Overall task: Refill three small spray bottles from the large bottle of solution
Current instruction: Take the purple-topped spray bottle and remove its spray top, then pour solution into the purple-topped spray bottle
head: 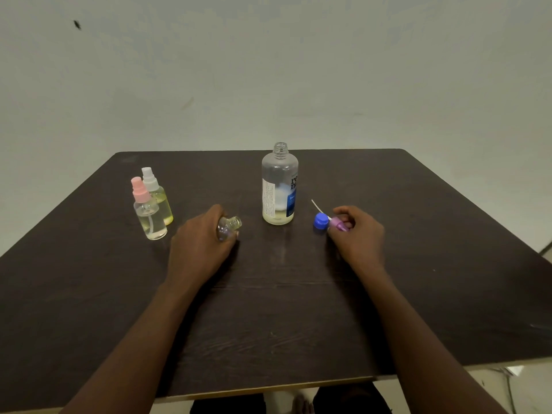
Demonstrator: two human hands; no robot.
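Observation:
The large clear bottle (279, 186) with a blue-and-white label stands uncapped at the table's middle, a little pale liquid at its bottom. Its blue cap (320, 222) lies on the table to its right. My left hand (200, 243) grips a small clear spray bottle (229, 226) with no top, its open neck tilted to the right. My right hand (357, 231) holds a purple spray top (338, 224) whose white dip tube points up and left, right beside the blue cap. Two capped small spray bottles stand at the left: one with a pink top (147, 210), one with a white top (157, 195).
The dark brown table (298, 324) reaches a pale wall at the back. Its front edge is close to me, with my knees showing below it.

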